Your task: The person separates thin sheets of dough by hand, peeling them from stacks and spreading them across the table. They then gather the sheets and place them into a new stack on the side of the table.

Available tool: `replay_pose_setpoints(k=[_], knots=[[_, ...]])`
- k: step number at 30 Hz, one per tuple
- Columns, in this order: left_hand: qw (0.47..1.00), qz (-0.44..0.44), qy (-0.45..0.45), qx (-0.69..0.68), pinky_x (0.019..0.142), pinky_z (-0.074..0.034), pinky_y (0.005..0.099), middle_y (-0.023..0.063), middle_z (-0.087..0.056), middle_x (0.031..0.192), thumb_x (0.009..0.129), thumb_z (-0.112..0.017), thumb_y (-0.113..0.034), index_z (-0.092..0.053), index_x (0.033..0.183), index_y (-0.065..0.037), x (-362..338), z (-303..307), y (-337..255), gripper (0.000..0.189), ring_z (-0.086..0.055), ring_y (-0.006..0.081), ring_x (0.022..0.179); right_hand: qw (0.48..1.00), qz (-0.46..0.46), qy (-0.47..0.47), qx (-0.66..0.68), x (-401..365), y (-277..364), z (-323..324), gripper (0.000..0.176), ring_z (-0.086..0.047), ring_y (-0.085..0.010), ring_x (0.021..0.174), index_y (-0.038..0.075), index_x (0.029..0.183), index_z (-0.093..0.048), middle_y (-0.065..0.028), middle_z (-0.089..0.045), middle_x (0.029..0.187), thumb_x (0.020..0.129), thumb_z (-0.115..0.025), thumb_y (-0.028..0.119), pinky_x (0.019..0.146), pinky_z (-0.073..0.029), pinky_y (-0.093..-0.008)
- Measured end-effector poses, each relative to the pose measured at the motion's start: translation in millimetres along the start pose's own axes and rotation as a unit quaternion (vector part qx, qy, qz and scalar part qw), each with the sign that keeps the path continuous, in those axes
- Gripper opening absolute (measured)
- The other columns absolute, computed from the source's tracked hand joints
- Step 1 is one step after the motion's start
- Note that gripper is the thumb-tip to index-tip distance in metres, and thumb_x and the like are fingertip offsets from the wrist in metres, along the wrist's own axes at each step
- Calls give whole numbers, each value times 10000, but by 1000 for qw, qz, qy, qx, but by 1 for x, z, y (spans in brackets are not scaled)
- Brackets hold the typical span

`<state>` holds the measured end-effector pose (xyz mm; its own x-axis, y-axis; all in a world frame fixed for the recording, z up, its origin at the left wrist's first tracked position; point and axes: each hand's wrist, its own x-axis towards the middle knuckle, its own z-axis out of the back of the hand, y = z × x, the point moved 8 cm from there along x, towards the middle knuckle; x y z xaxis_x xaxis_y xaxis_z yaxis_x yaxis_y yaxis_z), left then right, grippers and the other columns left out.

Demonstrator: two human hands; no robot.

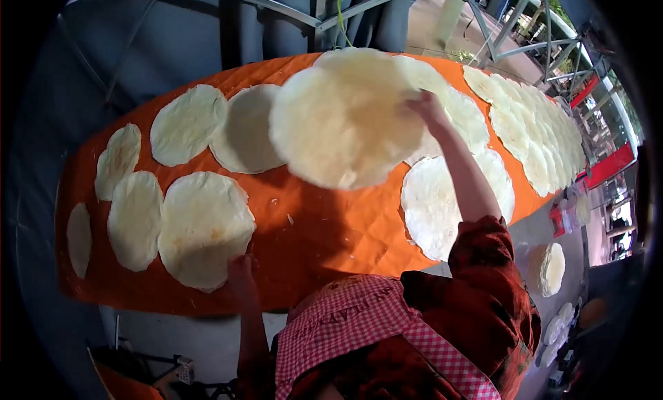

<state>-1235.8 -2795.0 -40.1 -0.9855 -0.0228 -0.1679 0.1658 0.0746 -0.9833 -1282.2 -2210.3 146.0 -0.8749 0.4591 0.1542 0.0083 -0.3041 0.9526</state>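
Note:
My right hand grips the right edge of a large round flatbread, which is raised above the orange cloth and casts a shadow on it. At the lower left, my left hand is at the lower right edge of another flatbread lying on the cloth; its fingers are dark and blurred. Close to my right forearm lie more flatbreads, partly overlapping. Left of the raised flatbread is one in its shade.
Several flatbreads lie across the left of the cloth. Overlapping rows of them cover the right end. A stack of flatbreads is at the lower right. Metal bars and a dark curtain stand behind the table.

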Motion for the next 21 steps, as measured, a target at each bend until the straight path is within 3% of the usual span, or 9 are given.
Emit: replay_pose_setpoints(k=[2, 5, 7, 9, 12, 15, 17, 20, 21], knots=[[988, -78, 24, 135, 758, -472, 351, 89, -584, 890, 879, -562, -139, -536, 934, -50, 7, -13, 9, 107, -568, 230, 817, 985, -27, -96, -142, 12, -76, 70, 258, -643, -188, 779, -4, 1002, -615, -96, -664, 862, 765, -638, 93, 713, -509, -324], [893, -246, 62, 372, 754, -469, 396, 129, -565, 919, 845, -581, -115, -546, 881, -45, 4, -40, 20, 86, -555, 292, 846, 835, -36, -230, -498, -16, -160, 125, 262, -641, -199, 796, 10, 1018, -609, -83, -657, 883, 769, -627, 90, 675, -513, -328], [822, -348, 93, 441, 757, -463, 431, 155, -547, 945, 823, -588, -108, -555, 863, -41, 0, -57, 37, 84, -539, 334, 875, 854, -39, -270, -443, -38, -208, 103, 284, -649, -235, 804, 11, 1036, -596, -97, -654, 909, 766, -631, 91, 643, -520, -330], [824, -342, 85, 443, 764, -455, 444, 155, -536, 964, 814, -594, -118, -558, 872, -45, 2, -62, 36, 101, -527, 343, 892, 982, -169, -85, -1, -48, -275, 17, 287, -654, -239, 813, 21, 1064, -587, -100, -652, 930, 803, -625, 132, 631, -526, -328], [819, -335, 92, 456, 767, -449, 450, 155, -532, 971, 805, -603, -137, -561, 887, -49, 0, -58, 51, 128, -521, 350, 891, 948, -300, 36, 103, -66, -200, -151, 326, -649, -210, 823, -19, 1092, -574, -104, -645, 957, 836, -634, 173, 686, -533, -332], [815, -334, 100, 462, 757, -447, 448, 153, -533, 962, 806, -599, -143, -557, 895, -54, 6, -59, 52, 133, -520, 350, 877, 953, -274, 55, 117, -19, -214, -247, 324, -636, -198, 803, -23, 1071, -580, -100, -637, 923, 815, -652, 162, 677, -534, -322], [814, -337, 102, 461, 748, -447, 447, 152, -533, 955, 807, -591, -143, -553, 895, -56, 8, -63, 48, 130, -520, 348, 873, 947, -293, -50, 123, 9, -212, -278, 302, -629, -202, 714, -50, 1008, -590, -108, -625, 852, 795, -673, 148, 584, -530, -312], [816, -335, 100, 459, 743, -446, 447, 155, -535, 952, 808, -577, -149, -549, 893, -53, 6, -62, 47, 130, -521, 347, 872, 932, -339, -102, -76, 39, -243, -298, 244, -629, -292, 673, -68, 911, -615, -143, -623, 814, 762, -673, 116, 605, -542, -400], [819, -331, 103, 458, 744, -446, 449, 156, -535, 955, 809, -573, -155, -549, 892, -52, 8, -61, 49, 135, -521, 348, 872, 916, -382, -124, 6, 30, -228, -305, 255, -628, -314, 695, -77, 931, -604, -161, -619, 836, 757, -672, 96, 616, -544, -427]])
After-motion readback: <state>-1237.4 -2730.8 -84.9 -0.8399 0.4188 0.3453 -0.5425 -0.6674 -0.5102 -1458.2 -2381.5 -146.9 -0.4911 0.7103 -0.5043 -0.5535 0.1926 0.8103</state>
